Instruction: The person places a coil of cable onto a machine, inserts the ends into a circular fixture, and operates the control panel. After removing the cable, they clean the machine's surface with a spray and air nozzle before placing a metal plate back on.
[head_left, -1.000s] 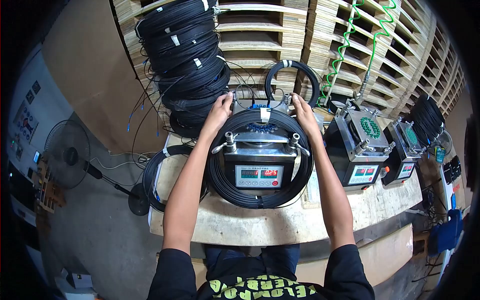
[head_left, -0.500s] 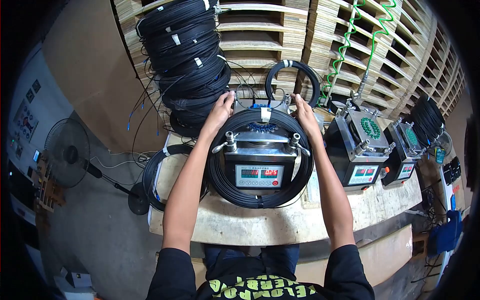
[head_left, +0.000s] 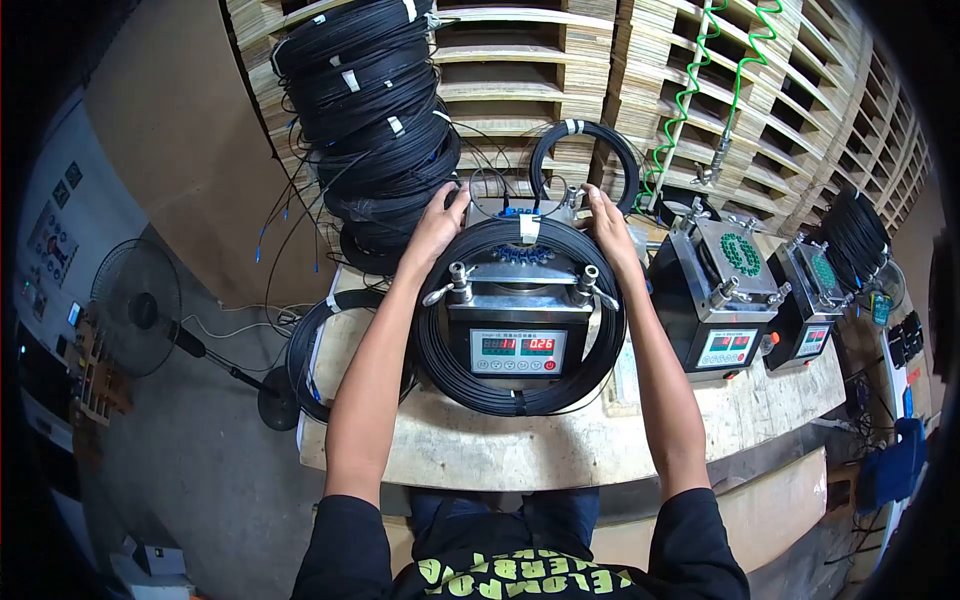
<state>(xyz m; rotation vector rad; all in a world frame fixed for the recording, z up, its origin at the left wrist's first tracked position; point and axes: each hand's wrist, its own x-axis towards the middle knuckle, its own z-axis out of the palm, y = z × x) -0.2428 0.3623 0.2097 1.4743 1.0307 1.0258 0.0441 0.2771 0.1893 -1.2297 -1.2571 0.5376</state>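
Observation:
My left hand (head_left: 436, 228) is at the rear left corner of the central machine (head_left: 518, 352), fingers partly spread, with a small dark gap between them. My right hand (head_left: 610, 228) is at the rear right corner beside a metal clamp post (head_left: 574, 197), fingers loosely extended. Neither hand visibly holds anything; contact at the fingertips is unclear. A large black cable coil (head_left: 432, 362) with a white tag hangs around the machine's front. Blue connectors (head_left: 524, 255) ring its top plate. The red display reads about 0.26.
A tall stack of black cable coils (head_left: 375, 130) stands left. One coil (head_left: 308, 350) lies at the table's left; another (head_left: 628, 165) stands behind. Two similar machines (head_left: 715, 300) (head_left: 815, 300) are right. Wooden pallets (head_left: 500, 75), green air hoses (head_left: 683, 95) and a fan (head_left: 140, 308) surround the table.
My left fingers have shifted slightly, opening a dark gap. The right display reading changed from 0.25 to 0.26. The metal nozzle on the green hose has swung lower and left.

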